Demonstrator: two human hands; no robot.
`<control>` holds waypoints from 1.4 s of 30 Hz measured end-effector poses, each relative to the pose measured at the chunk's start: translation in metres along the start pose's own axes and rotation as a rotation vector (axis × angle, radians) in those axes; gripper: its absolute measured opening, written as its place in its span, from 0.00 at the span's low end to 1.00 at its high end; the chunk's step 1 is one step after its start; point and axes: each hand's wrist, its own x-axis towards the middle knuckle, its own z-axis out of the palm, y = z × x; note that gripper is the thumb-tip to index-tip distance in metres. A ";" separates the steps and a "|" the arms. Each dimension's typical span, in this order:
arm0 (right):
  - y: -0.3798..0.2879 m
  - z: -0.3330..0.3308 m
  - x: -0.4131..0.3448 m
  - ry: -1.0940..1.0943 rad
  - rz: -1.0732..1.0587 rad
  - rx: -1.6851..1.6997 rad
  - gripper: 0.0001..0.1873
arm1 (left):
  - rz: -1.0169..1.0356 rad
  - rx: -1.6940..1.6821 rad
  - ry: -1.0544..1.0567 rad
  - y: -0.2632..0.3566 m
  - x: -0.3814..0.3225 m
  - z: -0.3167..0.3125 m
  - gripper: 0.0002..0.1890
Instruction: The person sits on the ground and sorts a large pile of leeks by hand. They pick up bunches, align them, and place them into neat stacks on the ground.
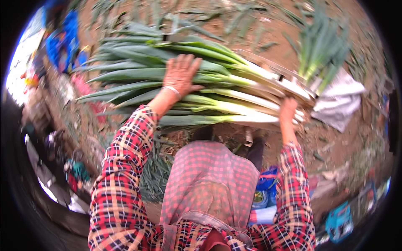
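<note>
A wide layer of leeks [220, 78] lies crosswise before me, green leaves to the left and white stalks to the right. My left hand [180, 73] rests flat on the leaves with its fingers spread, gripping nothing. At the white root ends is my right hand [288, 109], its fingers bent down over the stalks; whether it grips any is blurred and partly hidden. A thin pale bar [276, 67] runs along the far side of the stalks. Most of whatever bears the leeks is hidden beneath them.
Another bunch of leeks [323, 47] lies at the far right, by a whitish plastic sack [340, 97]. Leaf scraps [248, 25] litter the brown dirt ground. Blue bags [64, 40] are at the far left. A heap of green leaves [154, 175] lies left of my checked apron [213, 169].
</note>
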 end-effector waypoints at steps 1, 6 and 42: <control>0.013 0.018 0.002 -0.042 -0.029 -0.299 0.05 | -0.008 -0.058 -0.079 0.007 0.014 -0.012 0.53; -0.039 0.008 0.016 -0.010 -0.003 0.063 0.11 | -0.092 0.080 -0.043 -0.006 -0.018 0.000 0.57; 0.353 0.210 -0.036 -0.002 0.938 0.849 0.22 | 0.320 -1.234 -0.590 0.610 -0.117 0.055 0.19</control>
